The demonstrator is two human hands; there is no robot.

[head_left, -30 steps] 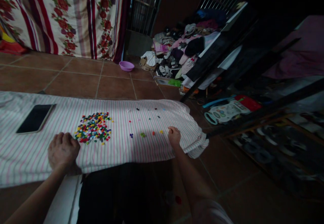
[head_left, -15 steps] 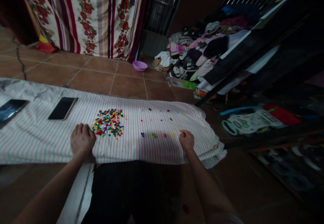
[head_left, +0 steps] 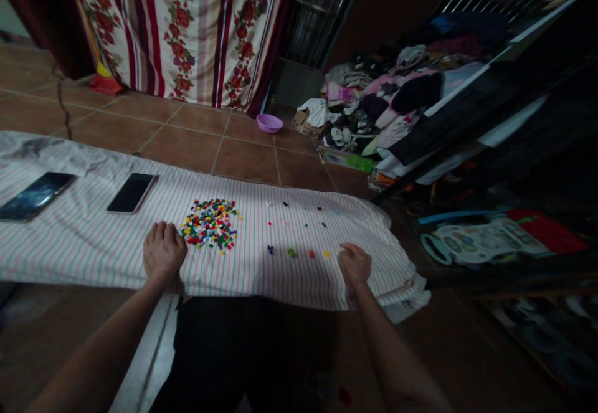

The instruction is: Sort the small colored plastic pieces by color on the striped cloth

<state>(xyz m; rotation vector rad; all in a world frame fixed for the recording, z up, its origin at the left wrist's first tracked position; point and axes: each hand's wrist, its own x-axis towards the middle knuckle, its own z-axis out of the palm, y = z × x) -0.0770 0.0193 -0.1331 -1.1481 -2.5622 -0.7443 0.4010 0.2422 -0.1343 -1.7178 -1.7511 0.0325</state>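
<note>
On the striped cloth (head_left: 261,276), a heap of small multicoloured beads or pegs (head_left: 211,223) lies in front of me. My left hand (head_left: 163,251) rests closed at the heap's lower left, knuckles up; its inside is hidden. To the right, small groups and single pieces stand apart in rows. The nearest row has dark purple pieces (head_left: 270,250), green pieces (head_left: 291,252), orange-red pieces (head_left: 311,253) and yellow pieces (head_left: 326,253). Just right of the yellow ones my right hand (head_left: 355,263) lies on the cloth, fingers curled together; anything inside is too small to see.
Left of the heap lie a phone (head_left: 132,193) and a larger dark-screened device (head_left: 37,196). Beyond the cloth, a purple basin (head_left: 270,124) sits on the tiled floor (head_left: 245,157). A clothes pile (head_left: 374,98) stands behind, and a printed board (head_left: 479,238) is at right.
The view has shifted, so everything appears slightly further right. My right hand has shifted a little away from the yellow pieces. The left hand stays beside the heap.
</note>
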